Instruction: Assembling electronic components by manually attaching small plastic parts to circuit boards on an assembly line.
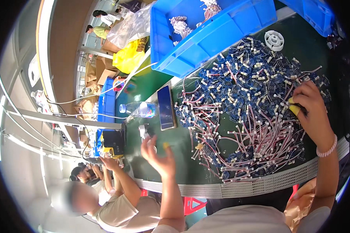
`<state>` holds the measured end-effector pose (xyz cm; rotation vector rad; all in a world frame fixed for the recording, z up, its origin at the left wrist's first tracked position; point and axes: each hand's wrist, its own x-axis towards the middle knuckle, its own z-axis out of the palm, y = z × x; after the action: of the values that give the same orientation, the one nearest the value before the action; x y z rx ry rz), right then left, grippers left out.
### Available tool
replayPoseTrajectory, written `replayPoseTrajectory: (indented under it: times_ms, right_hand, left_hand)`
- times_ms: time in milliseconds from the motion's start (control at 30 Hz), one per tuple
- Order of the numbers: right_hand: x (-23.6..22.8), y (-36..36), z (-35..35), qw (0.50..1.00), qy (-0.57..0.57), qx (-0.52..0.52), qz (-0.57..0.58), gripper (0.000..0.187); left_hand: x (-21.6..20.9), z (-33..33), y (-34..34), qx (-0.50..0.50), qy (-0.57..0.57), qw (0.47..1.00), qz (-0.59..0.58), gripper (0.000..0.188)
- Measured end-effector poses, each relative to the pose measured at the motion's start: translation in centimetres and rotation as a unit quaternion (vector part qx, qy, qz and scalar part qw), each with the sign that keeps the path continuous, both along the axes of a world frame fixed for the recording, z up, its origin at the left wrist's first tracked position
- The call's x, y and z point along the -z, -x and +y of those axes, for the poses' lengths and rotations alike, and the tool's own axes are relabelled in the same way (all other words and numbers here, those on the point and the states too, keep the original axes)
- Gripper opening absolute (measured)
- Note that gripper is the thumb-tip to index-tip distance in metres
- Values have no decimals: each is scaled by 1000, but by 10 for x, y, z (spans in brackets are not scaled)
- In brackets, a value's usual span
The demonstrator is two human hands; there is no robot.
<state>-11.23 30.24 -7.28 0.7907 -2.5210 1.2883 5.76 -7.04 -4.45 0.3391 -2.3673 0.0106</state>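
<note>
Grip: left hand (163, 163) spread, empty; right hand (312, 108) hold obscured, unconfirmed. Handle blue circuit boards (241, 91) by edges, sparing wires (260, 141).

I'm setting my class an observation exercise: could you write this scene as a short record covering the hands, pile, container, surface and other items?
Pile: blue circuit boards, red-and-white cables
Left hand: open, apart from the pile
Right hand: at the pile's right side; grip unclear
Container: blue bin holding white connector bundles
Surface: green table
Other items: dark-screened phone, plastic bottle, white round part
</note>
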Motion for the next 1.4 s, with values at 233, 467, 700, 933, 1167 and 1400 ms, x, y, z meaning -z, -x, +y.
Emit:
replayPoseTrajectory:
  times_ms: [233,467,700,933,1167,1400]
  right_hand:
    - [-11,-11,5,1000,16,-10,7,21]
    - [0,0,3,962,252,-27,-105,13]
    - [-1,-4,-13,904,368,-70,-203,26]
    - [-31,-17,-56,913,319,-121,-223,19]
    - [-29,-13,-98,892,326,-185,-253,21]
    - [-14,-38,-93,955,219,-154,-128,15]
  left_hand:
    - [5,42,50,112,-183,976,27,49]
    - [2,69,65,201,-144,964,-95,42]
    - [5,87,98,313,-135,936,-89,25]
    - [14,105,113,291,-74,928,-220,22]
    - [5,92,101,323,-227,912,-109,17]
    - [8,94,39,321,-652,674,-129,27]
